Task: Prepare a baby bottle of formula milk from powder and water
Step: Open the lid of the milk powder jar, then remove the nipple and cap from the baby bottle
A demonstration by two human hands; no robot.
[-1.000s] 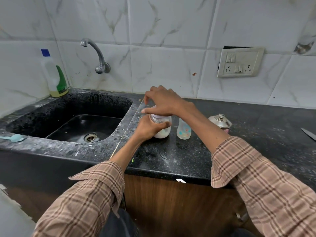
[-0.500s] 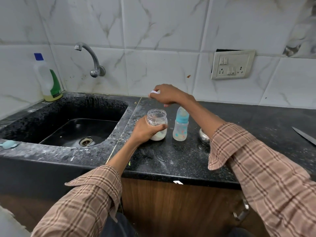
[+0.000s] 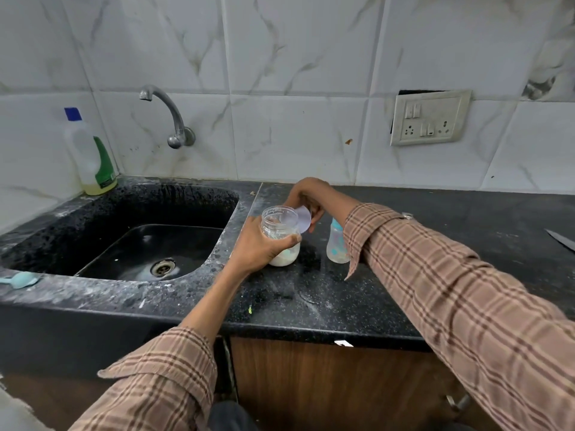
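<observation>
Black speckled counter (image 3: 435, 275), white marble tiles (image 3: 295, 57), left hand (image 3: 255, 250) gripping jar (image 3: 280, 237), right hand (image 3: 306, 197) pinching lid (image 3: 303, 219)

A black speckled stone sink (image 3: 130, 213) sits under a curved metal wall tap (image 3: 169, 115), with a clear plastic bottle with a blue cap and green label (image 3: 90, 154) at its back left corner. A white switch-and-socket plate (image 3: 429, 118) is fixed on the marble-tiled wall, and a steel knife blade (image 3: 561, 239) lies at the right edge of the black counter (image 3: 466, 237).

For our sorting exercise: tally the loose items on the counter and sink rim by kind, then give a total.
Jars: 1, powder jar
Lids: 1, white lid
Bottles: 2, baby bottle and detergent bottle
Scoops: 1, blue scoop
Knives: 1, knife
Total: 6
</observation>
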